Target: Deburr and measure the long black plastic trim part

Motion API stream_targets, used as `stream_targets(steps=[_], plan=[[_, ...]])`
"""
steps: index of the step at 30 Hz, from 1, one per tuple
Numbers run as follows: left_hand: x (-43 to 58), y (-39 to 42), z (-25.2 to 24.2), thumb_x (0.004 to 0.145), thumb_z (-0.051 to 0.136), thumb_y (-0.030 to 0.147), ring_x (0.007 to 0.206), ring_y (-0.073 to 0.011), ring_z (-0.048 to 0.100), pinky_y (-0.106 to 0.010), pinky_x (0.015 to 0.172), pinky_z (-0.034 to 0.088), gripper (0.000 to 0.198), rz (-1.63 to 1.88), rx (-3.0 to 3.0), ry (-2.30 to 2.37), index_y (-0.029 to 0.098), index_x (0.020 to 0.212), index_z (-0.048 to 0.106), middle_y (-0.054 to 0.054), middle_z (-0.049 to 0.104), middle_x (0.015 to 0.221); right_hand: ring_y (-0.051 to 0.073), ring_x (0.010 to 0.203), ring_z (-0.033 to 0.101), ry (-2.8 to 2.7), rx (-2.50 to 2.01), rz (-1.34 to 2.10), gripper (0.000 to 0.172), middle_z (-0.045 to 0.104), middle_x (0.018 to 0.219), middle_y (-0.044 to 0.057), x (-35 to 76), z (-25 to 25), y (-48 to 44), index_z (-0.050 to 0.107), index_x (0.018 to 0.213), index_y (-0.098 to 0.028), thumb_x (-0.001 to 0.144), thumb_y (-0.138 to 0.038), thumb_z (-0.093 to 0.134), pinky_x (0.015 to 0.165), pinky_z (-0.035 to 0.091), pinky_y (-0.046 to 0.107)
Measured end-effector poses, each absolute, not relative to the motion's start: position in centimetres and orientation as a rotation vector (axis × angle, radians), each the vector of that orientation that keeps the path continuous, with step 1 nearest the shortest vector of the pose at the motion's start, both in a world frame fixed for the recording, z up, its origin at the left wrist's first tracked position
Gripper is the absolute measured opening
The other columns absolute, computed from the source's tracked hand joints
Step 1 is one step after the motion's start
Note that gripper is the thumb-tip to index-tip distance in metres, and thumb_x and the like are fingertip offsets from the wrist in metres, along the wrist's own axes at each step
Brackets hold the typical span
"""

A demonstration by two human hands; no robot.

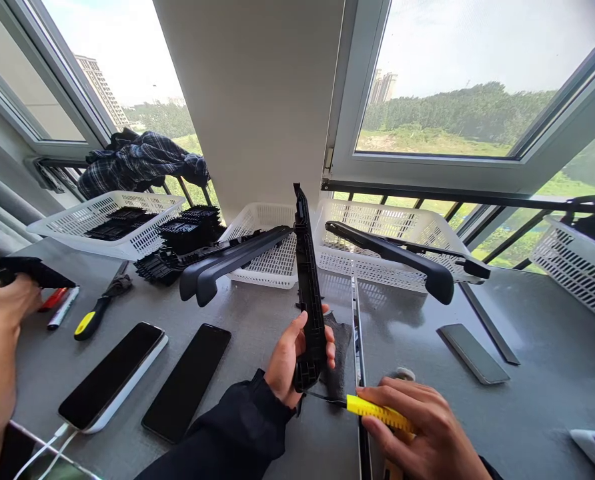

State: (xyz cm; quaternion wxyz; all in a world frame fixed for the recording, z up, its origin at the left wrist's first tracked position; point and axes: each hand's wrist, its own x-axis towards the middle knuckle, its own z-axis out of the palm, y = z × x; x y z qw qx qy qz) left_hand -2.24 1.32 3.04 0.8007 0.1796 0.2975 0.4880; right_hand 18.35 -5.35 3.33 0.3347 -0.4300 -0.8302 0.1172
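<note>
A long black plastic trim piece (308, 287) stands nearly upright in my left hand (285, 363), its hollow ribbed side facing me. My left thumb and fingers wrap around its lower part. My right hand (427, 423) grips a yellow-handled tool (377, 412) with a thin dark blade. The blade points left and its tip is close to the bottom end of the trim piece; whether they touch I cannot tell. Under the trim piece lies a dark grey cloth (338, 350) on the grey table (397, 340).
Another person's hand (7, 300) holds a black piece at far left. White baskets (272, 277) line the back, with long black handles (242, 257) and another handle (397, 253) across them. Two phones (112, 373), a yellow-black tool (95, 320), markers (63, 308) and a grey slab (472, 353) lie around.
</note>
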Motion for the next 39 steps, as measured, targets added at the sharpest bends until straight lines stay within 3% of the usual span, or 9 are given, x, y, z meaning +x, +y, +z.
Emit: stream_targets(steps=[11, 24, 39], plan=[[-2.35, 1.46, 2.59, 0.102, 0.055, 0.046, 0.061, -0.0161, 0.065, -0.029, 0.060, 0.056, 0.043, 1.007, 0.380, 0.596, 0.013, 0.126, 0.069, -0.005, 0.069, 0.081, 0.013, 0.052, 0.068, -2.101, -1.189, 0.229, 0.038, 0.074, 0.068, 0.001, 18.75, 3.42, -5.39, 0.083, 0.097, -0.021, 0.107, -0.046, 0.055, 0.052, 0.054, 0.024], [-2.27, 1.16, 2.91, 0.102, 0.056, 0.045, 0.067, -0.0164, 0.066, -0.028, 0.061, 0.057, 0.044, 1.009, 0.391, 0.623, 0.012, 0.127, 0.069, -0.005, 0.068, 0.081, 0.011, 0.053, 0.067, -2.012, -1.218, 0.358, 0.033, 0.071, 0.066, -0.003, 18.47, 3.80, -5.13, 0.081, 0.097, -0.021, 0.106, -0.044, 0.059, 0.053, 0.052, 0.020], [-1.90, 0.84, 3.09, 0.101, 0.058, 0.048, 0.068, -0.0157, 0.062, -0.027, 0.063, 0.055, 0.044, 1.084, 0.443, 0.705, 0.013, 0.127, 0.068, -0.004, 0.067, 0.081, 0.012, 0.054, 0.067, -2.012, -1.207, 0.252, 0.030, 0.072, 0.068, 0.000, 18.24, 3.29, -5.18, 0.082, 0.099, -0.020, 0.105, -0.039, 0.060, 0.054, 0.052, 0.024]])
